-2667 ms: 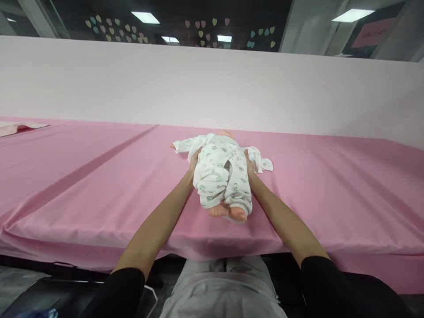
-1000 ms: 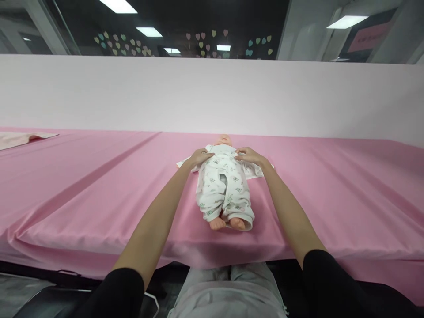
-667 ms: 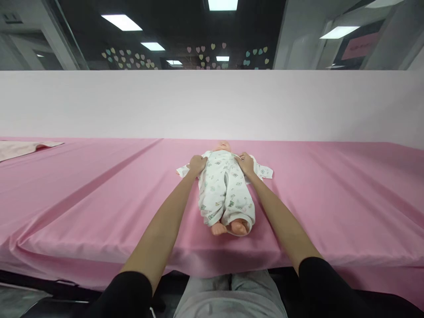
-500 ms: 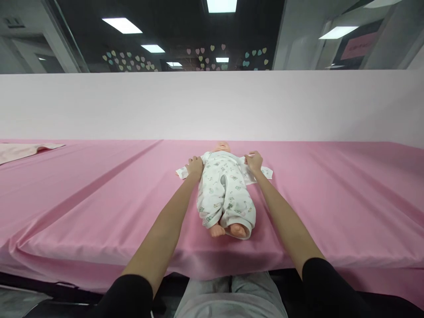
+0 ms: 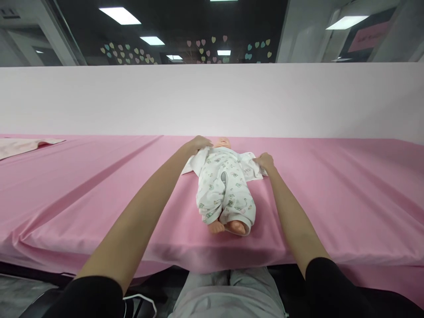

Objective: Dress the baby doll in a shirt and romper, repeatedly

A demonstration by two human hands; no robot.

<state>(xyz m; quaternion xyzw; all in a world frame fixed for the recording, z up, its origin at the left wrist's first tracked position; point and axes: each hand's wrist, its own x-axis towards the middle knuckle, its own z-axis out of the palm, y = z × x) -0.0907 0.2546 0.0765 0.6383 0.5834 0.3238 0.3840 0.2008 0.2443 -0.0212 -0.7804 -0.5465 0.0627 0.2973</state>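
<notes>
A baby doll (image 5: pixel 225 187) in a white printed sleepsuit lies on its back on the pink table cover (image 5: pixel 99 190), feet toward me near the front edge. Its head (image 5: pixel 222 142) shows at the far end. My left hand (image 5: pixel 198 143) rests on the doll's left shoulder by the head, fingers curled over the cloth. Out at the suit's right sleeve (image 5: pixel 253 167), my right hand (image 5: pixel 265 161) is closed on the sleeve's end.
A pale pink partition wall (image 5: pixel 212 99) runs behind the table. A folded light pink cloth (image 5: pixel 23 145) lies at the far left. My lap (image 5: pixel 228 293) is just below the table's front edge.
The doll was lowered flat from a raised-legs hold. My left hand moved from the left sleeve up to the shoulder by the head. My right hand slid outward along the right sleeve.
</notes>
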